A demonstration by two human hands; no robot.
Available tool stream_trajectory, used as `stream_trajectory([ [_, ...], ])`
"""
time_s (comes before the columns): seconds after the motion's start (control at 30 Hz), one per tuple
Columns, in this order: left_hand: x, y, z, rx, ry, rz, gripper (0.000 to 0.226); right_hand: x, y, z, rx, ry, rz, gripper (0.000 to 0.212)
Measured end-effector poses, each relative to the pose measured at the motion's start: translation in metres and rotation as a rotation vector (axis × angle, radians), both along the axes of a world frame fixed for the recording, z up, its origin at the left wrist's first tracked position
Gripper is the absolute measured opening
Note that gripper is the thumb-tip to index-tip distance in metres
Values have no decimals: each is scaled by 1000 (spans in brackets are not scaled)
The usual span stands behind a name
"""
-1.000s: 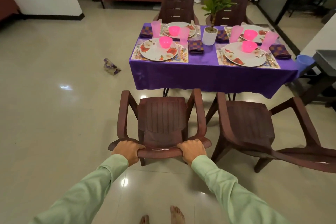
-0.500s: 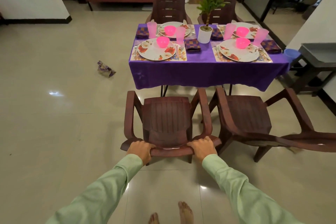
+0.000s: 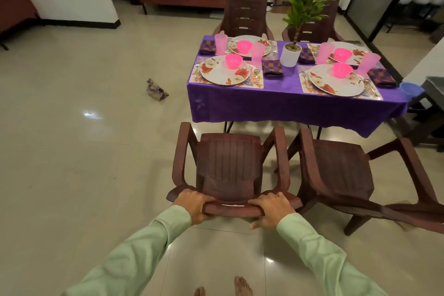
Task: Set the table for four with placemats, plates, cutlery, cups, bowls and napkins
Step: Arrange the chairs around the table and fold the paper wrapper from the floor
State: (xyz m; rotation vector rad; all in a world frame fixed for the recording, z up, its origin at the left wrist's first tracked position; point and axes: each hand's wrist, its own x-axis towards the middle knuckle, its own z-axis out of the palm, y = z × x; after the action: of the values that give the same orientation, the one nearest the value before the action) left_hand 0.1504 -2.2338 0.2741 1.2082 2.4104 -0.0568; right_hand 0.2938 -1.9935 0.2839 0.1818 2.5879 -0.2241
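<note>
A brown plastic chair stands in front of me, facing the table. My left hand and my right hand both grip the top edge of its backrest. Beyond it the table with a purple cloth carries several place settings: floral plates, pink bowls, pink cups, checked napkins, placemats and cutlery. A white pot with a green plant stands mid-table.
A second brown chair sits askew to the right, close to mine. Two more chairs stand on the table's far side. A crumpled purple wrapper lies on the tiled floor. A blue cup sits on a dark stand at the right.
The chair I hold has moved closer to the table, and I have stepped forward with it. My grip on the backrest is unchanged.
</note>
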Motion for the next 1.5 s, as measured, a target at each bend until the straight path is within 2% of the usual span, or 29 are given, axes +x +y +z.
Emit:
stream_trajectory([
  [0.07,-2,-8,17,93,-150,64,82,-9,2,13,-221,-38,-57,110],
  [0.1,-5,-13,26,158,-217,111,87,-16,0,18,-330,-9,-120,110],
  [0.2,-23,-37,50,330,-272,274,84,-52,-17,24,-468,187,-288,90],
  [0.4,-102,-111,69,563,-184,516,79,-149,-91,42,-461,424,-324,51],
  [0.57,-177,-180,72,646,-140,637,76,-234,-161,55,-473,509,-336,49],
  [0.93,-377,-237,57,712,-107,751,71,-449,-237,47,-534,575,-356,53],
  [1.5,-834,-210,18,606,-247,813,72,-899,-213,9,-593,498,-544,55],
])
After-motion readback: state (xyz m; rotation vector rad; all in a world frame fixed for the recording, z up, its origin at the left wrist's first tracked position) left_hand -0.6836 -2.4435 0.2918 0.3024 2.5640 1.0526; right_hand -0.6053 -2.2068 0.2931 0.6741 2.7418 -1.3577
